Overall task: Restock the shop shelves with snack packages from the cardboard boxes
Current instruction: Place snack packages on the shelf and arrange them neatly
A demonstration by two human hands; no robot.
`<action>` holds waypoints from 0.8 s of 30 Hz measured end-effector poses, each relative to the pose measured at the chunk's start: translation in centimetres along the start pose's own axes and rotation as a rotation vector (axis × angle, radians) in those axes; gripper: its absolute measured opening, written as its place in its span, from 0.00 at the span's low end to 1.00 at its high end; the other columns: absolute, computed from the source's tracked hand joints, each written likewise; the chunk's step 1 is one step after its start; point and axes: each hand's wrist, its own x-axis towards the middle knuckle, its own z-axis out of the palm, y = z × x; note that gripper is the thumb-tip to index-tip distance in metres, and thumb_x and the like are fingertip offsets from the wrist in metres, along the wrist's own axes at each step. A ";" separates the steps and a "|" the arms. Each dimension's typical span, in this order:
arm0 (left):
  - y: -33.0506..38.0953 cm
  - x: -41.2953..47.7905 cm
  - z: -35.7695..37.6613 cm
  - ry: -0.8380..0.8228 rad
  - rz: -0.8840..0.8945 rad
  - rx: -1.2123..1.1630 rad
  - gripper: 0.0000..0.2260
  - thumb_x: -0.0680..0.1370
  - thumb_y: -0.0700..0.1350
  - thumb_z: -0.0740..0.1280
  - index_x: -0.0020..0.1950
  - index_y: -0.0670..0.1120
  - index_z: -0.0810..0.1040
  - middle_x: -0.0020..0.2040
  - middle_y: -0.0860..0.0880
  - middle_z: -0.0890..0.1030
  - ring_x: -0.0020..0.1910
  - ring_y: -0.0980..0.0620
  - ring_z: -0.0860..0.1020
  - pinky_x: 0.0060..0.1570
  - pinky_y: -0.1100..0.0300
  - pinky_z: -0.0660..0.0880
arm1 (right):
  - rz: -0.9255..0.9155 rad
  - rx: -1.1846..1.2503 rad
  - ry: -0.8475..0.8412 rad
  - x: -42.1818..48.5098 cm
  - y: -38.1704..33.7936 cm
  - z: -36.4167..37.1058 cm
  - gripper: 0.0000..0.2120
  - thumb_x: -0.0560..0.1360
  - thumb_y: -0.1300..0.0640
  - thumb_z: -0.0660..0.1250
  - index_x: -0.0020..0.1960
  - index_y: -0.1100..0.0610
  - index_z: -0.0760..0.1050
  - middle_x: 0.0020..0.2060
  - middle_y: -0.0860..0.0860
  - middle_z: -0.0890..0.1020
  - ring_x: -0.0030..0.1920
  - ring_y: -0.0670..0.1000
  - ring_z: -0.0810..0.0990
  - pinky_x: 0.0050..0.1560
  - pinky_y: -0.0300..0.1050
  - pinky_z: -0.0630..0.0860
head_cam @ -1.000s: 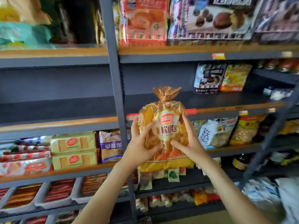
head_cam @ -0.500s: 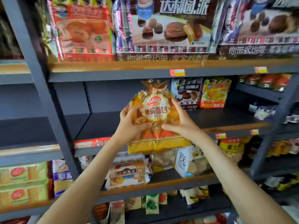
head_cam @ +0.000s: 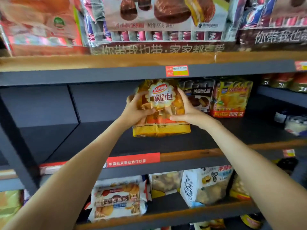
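You hold the bread bag (head_cam: 160, 110) upright between both hands, inside the middle shelf (head_cam: 99, 140) bay, its bottom seam down at the dark board. Whether it already rests there is hard to tell. Your left hand (head_cam: 136, 112) grips the bag's left side, fingers curled round the edge and thumb across the front; your right hand (head_cam: 189, 112) clasps the right side the same way, thumb lying low across the front. The bag is glossy, crinkled clear film with orange-gold print, rolls showing through, and a white scalloped label reading 软面包 under a red 达利园 logo.

Just right of it stands a dark pie package (head_cam: 197, 97) marked 达利园派, then a yellow-and-red package (head_cam: 232, 98). A red price tag (head_cam: 177, 70) sits on the grey shelf edge above — its print is blurred. A red strip (head_cam: 132, 161) on the front edge below reads 中国航天事业合作伙伴. Biscuit packs (head_cam: 118, 200) lie stacked on the shelf beneath.
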 end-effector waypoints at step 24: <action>-3.9 5.1 7.3 0.052 0.153 1.097 0.49 0.68 0.72 0.64 0.77 0.59 0.38 0.76 0.45 0.29 0.76 0.38 0.36 0.70 0.32 0.45 | -0.282 -0.801 0.138 6.9 7.3 -0.5 0.46 0.76 0.47 0.66 0.76 0.44 0.32 0.77 0.57 0.39 0.73 0.61 0.63 0.56 0.55 0.77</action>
